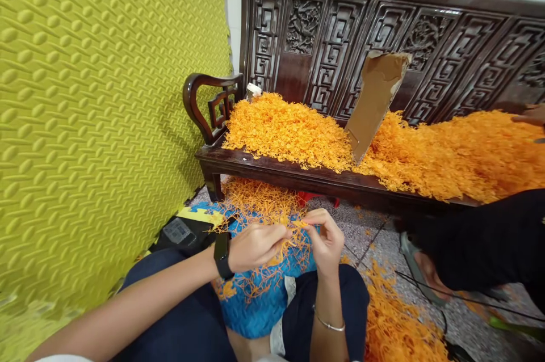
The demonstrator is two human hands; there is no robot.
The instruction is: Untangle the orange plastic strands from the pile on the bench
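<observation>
Hands (258,245) (328,241) on orange strands (300,225), label (177,231) unreadable

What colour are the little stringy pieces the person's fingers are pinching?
The pieces are orange; the head view shows them best.

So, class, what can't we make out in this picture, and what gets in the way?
All in the head view:
Orange piece: partly covered by the fingers of the left hand and right hand, so its full shape is hidden.
White-topped object: its base is behind the orange heap.
Other person's hand: blurred, cut off by the right edge.
Label: print too small.
</observation>
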